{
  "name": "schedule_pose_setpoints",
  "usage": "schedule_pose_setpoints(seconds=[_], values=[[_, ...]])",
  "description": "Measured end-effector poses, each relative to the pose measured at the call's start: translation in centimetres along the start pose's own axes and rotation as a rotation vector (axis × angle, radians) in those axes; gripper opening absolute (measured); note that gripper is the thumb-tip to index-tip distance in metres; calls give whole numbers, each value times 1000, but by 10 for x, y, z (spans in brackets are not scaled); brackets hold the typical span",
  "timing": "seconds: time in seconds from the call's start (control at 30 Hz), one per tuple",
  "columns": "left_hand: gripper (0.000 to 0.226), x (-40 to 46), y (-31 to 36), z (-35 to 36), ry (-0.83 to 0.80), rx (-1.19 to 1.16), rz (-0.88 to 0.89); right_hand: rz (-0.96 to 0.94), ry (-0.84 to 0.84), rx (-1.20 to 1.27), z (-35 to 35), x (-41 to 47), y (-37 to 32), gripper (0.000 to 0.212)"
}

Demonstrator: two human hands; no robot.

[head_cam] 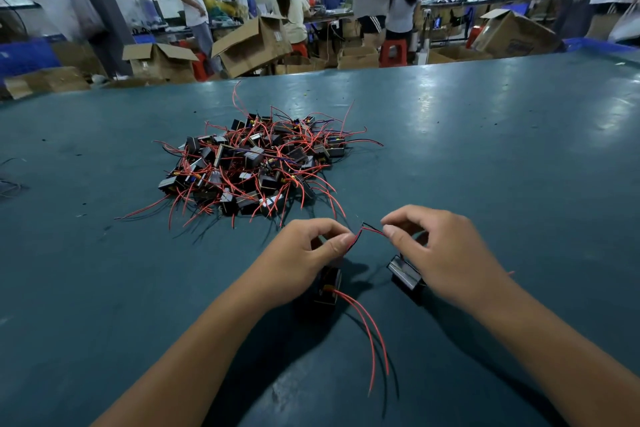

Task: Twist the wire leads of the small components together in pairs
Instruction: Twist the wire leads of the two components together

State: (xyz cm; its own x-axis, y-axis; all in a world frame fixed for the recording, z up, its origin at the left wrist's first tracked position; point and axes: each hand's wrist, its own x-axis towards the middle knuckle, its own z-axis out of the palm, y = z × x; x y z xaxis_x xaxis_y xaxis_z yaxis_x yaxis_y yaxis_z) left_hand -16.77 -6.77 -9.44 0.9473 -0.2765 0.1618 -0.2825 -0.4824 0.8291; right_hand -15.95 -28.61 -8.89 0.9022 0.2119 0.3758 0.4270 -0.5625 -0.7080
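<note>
My left hand (304, 255) pinches red and black wire leads (360, 234) between thumb and fingers. My right hand (440, 253) pinches the other end of those leads, which meet in a small peak between the two hands. One small black component (329, 286) hangs under my left hand, and two long red leads (372, 333) trail from it toward me. A second component (405, 274) with a shiny face sits under my right hand. A pile of like components (252, 163) with tangled red leads lies farther out on the table.
The teal table (502, 166) stretches wide to the right and left of the pile. Some thin wires (10, 184) lie at the left edge. Beyond the far edge stand open cardboard boxes (249, 45), red stools and several people at benches.
</note>
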Motion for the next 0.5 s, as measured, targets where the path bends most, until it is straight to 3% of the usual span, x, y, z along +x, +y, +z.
schedule_pose_setpoints(seconds=[0.3,0.5], values=[[17,-1,3,-1,-45,-73,21,62,-108,-1,-1,4,6,17],[16,0,-2,-6,57,109,54,86,-75,-4,-5,2,3,15]])
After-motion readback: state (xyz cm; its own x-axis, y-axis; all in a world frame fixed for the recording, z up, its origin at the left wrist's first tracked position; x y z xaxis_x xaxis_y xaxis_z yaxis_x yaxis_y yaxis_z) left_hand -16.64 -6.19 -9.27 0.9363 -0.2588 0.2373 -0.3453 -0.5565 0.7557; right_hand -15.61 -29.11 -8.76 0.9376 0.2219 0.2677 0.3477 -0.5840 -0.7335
